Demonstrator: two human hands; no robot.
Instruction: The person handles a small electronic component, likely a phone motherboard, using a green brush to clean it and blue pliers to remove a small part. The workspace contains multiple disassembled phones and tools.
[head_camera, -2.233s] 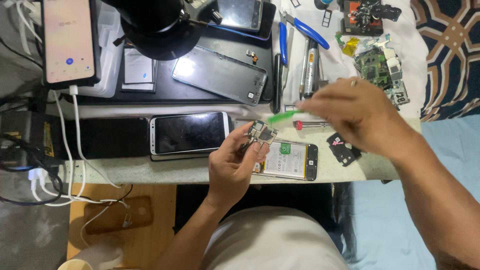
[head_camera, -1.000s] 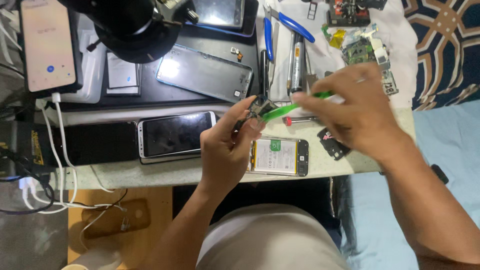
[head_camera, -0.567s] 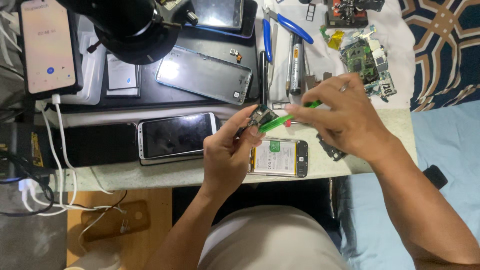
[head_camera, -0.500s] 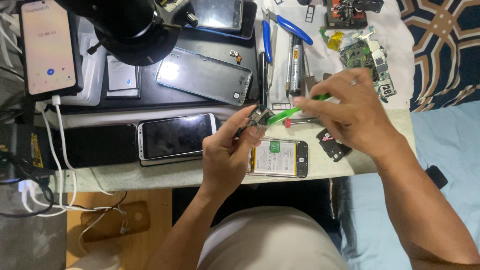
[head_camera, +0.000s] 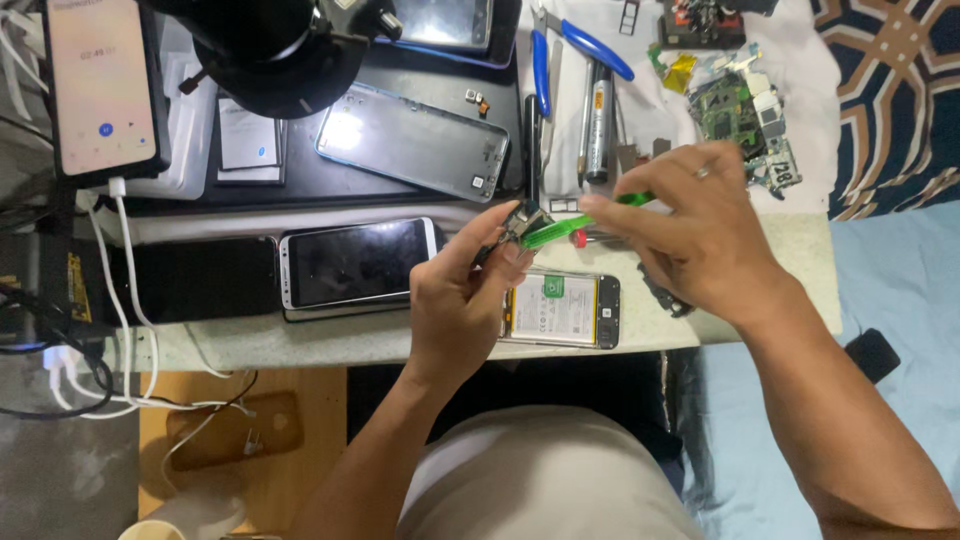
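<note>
Hands working a small circuit board above an opened phone.
The left hand (head_camera: 462, 300) pinches the small circuit board (head_camera: 524, 222) between fingertips; the right hand (head_camera: 690, 235) grips a green tool (head_camera: 570, 226), its tip touching the board, above the opened phone (head_camera: 560, 310) on the table (head_camera: 790, 270).

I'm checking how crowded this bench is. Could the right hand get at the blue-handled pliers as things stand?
Probably yes: the blue-handled pliers lie uncovered at the bench's far side, just beyond the right hand. But that hand is holding a green tool, so it isn't free.
</note>
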